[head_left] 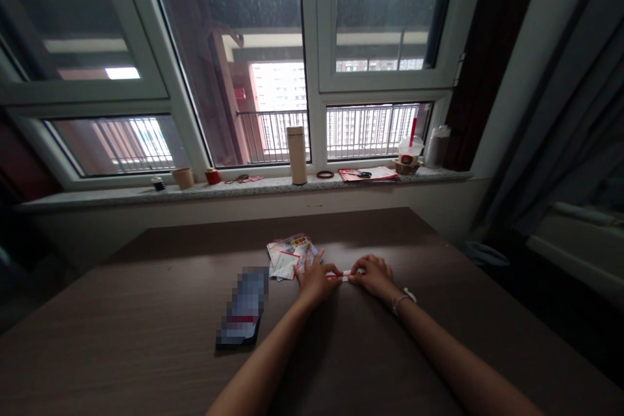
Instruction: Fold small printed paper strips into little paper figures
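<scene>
Carefully, two hands share one small white-and-red strip (346, 276), which lies at the table's middle, between their fingertips. The left hand (316, 279) pinches one end between thumb and index, its other fingers spread; the right hand (374, 274) pinches the opposite end, narrowly. For good work, I think both pinches should be light and level, so the thin piece does not crease crookedly. Whether it is folded, I cannot tell. Around it on the table (170, 299) I count one pile of papers (287, 247), its sheets too overlapped to number, and one blurred phone (244, 305). Beyond, the sill (234, 191) carries one tan bottle (296, 156), one brown cup (183, 177) and one red straw (413, 132) in a drink cup (407, 148).
</scene>
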`<state>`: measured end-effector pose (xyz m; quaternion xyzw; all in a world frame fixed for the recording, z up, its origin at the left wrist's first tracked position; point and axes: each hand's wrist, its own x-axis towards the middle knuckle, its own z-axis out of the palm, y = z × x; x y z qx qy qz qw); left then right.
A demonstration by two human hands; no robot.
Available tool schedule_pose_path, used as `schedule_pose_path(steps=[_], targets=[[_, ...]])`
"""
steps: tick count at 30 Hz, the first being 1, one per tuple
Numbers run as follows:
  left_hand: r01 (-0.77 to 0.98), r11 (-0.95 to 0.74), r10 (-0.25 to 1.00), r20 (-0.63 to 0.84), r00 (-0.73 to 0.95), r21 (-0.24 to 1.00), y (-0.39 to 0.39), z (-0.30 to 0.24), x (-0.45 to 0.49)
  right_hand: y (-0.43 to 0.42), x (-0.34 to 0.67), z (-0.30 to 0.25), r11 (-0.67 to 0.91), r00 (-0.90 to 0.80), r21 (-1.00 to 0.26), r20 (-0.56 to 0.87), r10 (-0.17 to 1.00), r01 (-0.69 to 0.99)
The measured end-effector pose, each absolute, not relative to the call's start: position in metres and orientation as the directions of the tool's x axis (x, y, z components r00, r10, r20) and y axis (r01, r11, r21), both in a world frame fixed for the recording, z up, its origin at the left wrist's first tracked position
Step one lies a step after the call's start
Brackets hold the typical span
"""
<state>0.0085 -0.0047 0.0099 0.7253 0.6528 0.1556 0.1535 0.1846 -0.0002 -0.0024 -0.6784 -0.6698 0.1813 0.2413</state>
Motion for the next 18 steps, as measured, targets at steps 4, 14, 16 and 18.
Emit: schedule_pose_path(steps=[4,14,16,18], targets=[[0.894,-0.109,0.994,0.042,0.101,0.434,-0.005,0.008,0.008,0.001,0.188,-0.002,0.026,0.009,-0.56,0.059,0.998,0.828],[0.886,-0.103,0.995,0.051,0.09,0.451,-0.007,0.009,0.009,0.002,0.196,0.001,0.04,-0.025,-0.573,0.034,0.999,0.819],[0.888,-0.107,0.994,0.061,0.089,0.448,-0.008,0.008,0.009,0.002,0.197,0.001,0.041,-0.029,-0.573,0.03,0.999,0.819],[0.892,-0.114,0.993,0.072,0.092,0.437,-0.008,0.006,0.009,0.001,0.198,0.0,0.044,-0.031,-0.58,0.033,0.999,0.814]])
